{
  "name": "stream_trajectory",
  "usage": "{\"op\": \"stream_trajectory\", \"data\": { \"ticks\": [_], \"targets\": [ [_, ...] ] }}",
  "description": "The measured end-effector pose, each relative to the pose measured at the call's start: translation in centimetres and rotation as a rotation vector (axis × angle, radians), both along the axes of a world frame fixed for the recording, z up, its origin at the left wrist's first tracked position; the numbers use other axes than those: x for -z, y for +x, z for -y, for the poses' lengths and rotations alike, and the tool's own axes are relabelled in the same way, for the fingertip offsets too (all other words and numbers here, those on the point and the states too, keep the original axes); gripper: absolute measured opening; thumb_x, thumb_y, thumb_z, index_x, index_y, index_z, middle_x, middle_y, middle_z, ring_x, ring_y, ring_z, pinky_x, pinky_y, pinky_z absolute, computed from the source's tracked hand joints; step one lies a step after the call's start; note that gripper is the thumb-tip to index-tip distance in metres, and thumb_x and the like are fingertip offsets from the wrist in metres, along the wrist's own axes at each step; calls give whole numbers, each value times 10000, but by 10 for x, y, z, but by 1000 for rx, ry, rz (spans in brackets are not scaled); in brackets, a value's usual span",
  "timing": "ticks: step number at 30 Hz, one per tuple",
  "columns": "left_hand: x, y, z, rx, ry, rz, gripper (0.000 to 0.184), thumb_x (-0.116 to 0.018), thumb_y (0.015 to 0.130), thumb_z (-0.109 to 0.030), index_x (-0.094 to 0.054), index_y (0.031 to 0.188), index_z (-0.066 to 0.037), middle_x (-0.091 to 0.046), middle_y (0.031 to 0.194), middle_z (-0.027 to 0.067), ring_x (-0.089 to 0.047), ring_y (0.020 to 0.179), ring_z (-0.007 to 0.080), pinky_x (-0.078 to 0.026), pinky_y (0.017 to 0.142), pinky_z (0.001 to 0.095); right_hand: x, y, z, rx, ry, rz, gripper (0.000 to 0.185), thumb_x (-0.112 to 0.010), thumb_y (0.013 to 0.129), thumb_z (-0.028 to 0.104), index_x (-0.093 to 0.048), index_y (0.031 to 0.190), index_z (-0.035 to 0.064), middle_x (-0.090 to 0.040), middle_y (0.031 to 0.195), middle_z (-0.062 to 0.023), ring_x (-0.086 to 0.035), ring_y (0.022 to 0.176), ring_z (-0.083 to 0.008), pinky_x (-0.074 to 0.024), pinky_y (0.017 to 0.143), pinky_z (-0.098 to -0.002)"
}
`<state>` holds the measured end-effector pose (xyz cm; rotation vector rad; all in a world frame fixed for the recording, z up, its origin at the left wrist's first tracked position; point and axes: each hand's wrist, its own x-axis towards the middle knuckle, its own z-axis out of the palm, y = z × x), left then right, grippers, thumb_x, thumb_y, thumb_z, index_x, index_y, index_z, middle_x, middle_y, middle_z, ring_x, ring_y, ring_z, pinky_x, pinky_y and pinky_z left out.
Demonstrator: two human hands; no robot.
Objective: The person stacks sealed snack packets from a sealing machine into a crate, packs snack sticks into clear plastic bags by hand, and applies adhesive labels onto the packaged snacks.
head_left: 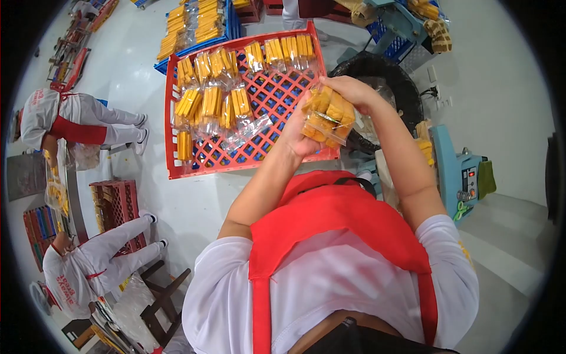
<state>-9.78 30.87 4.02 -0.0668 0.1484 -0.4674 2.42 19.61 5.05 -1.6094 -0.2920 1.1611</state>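
Note:
A clear plastic packet of yellow-orange food pieces (333, 115) is between my two hands, over the right end of the red crate (171, 147). My left hand (296, 134) supports its left side from below, fingers curled against it. At the packet's top edge, my right hand (352, 94) has its fingers closed on the plastic; some fingertips are hidden. Inside the crate lie several packets of yellow sticks (212, 101), mostly in rows at the back and left. A flat piece of clear plastic (246, 133) rests on the crate's lattice floor.
Behind the crate stands a blue crate (233, 23) with more yellow packets. A black-lined bin (407, 88) is beyond my right hand. To the right is a teal machine (451, 171) with a lit control panel. Two people in white clothing (88, 112) work at the left.

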Motion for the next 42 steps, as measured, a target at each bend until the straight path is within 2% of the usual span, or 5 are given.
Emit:
{"op": "stream_trajectory", "data": {
  "ticks": [10,19,24,26,42],
  "targets": [
    [17,-22,-4,-62,35,-93,469,-371,848,-430,-430,1167,-92,-487,1149,113,-487,1030,278,-405,839,456,2,-7,15,97,-19,561,487,-576,766,334,-492,1086,-24,-569,969,-98,-543,834,-135,-413,753,-260],
    [54,-87,-35,61,78,-80,384,-327,888,-274,-391,1220,-94,-440,1197,118,-418,1115,234,-353,923,377,23,-45,39,-133,48,-151,170,-607,753,188,-544,694,42,-540,589,-21,-489,498,-79,-396,475,-197],
    [340,-151,-96,-113,1013,-809,230,-431,838,-274,-544,777,-83,-531,676,30,-489,587,152,-436,573,288,78,-69,12,-146,-65,-346,159,-601,761,181,-554,703,40,-539,593,-19,-519,516,-88,-409,474,-202],
    [319,-175,-121,-444,855,-1112,191,-432,808,-199,-416,636,-116,-352,526,-29,-344,422,94,-321,409,293,122,-78,6,-64,-41,-382,162,-592,769,179,-545,700,40,-541,601,-27,-523,515,-96,-416,475,-209],
    [410,-48,-172,-430,892,-1139,224,-443,835,-233,-463,1015,-101,-526,895,37,-490,797,168,-419,717,357,271,-157,61,918,-54,-676,88,-524,813,159,-489,828,80,-538,710,-47,-540,621,-156,-446,548,-268]
  ]
}}
